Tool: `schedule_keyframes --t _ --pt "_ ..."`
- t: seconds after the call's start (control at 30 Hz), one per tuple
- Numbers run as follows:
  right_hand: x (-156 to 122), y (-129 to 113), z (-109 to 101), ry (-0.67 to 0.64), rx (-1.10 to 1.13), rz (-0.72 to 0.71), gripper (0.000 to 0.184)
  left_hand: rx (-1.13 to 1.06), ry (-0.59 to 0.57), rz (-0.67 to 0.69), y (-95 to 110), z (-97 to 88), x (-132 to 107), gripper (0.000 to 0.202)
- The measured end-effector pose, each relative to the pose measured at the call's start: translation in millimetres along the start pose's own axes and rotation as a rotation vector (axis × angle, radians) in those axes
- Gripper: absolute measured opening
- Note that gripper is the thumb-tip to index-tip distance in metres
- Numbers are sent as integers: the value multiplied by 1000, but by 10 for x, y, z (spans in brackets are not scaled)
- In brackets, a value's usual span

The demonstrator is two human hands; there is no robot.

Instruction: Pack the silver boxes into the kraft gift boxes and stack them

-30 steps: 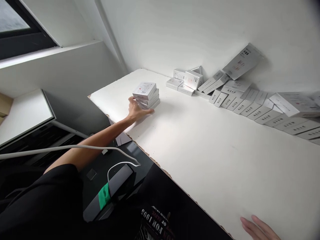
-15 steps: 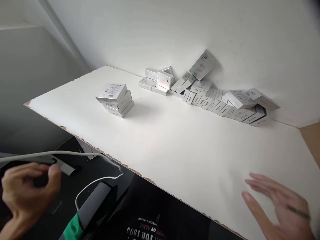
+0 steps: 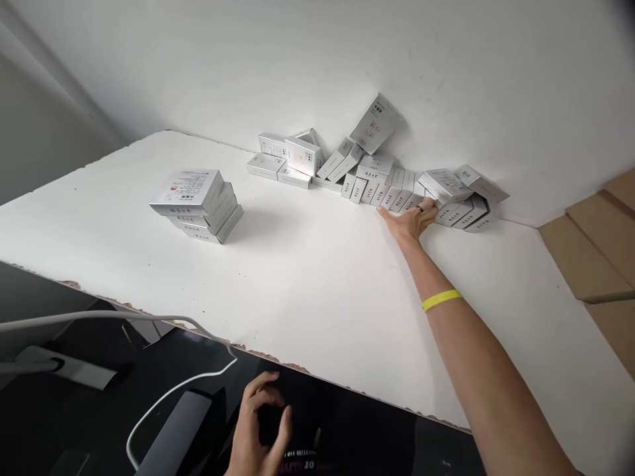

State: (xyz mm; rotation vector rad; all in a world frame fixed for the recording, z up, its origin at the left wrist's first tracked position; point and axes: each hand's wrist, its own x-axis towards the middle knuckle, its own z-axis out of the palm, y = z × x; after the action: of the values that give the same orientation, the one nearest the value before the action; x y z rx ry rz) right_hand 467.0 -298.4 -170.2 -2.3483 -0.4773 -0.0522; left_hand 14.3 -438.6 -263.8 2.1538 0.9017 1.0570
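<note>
My right hand [image 3: 411, 219] reaches to a row of small white-and-silver boxes [image 3: 391, 187] standing along the wall. Its thumb and fingers are spread across the front ends of several boxes in the middle of the row, and part of the fingertips is hidden against them. No box is lifted. Near the table's front edge, my left hand [image 3: 260, 423] hovers before my dark shirt, fingers curved, a gap between them and the thumb, nothing inside. To the left on the table stands a short stack of similar boxes [image 3: 191, 192], slightly uneven.
A tilted box [image 3: 376, 124] leans on the wall above the row. More boxes [image 3: 292, 158] lie to its left, and two loose ones [image 3: 445, 184] rest on its right end. Brown cardboard [image 3: 585, 258] stands at the right. A white cable [image 3: 163, 317] runs past the chipped table edge [image 3: 297, 367].
My right hand has moved from the near right of the table forward to the row of boxes. My left hand has come rightward from the far left. The view has turned right.
</note>
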Motion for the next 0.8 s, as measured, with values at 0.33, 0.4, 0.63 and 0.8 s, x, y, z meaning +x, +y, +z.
schedule_keyframes --t 0.33,0.4,0.63,0.8 --pt "217 -137 323 171 28 150 120 -198 184 -321 195 339 -102 12" --pt "231 -119 313 176 28 151 118 -210 162 -364 180 344 -128 13" --pt "220 -73 191 188 29 149 110 -236 139 -498 111 337 -130 23" --pt "243 -2 87 202 23 150 101 -226 147 -491 93 357 -151 27"
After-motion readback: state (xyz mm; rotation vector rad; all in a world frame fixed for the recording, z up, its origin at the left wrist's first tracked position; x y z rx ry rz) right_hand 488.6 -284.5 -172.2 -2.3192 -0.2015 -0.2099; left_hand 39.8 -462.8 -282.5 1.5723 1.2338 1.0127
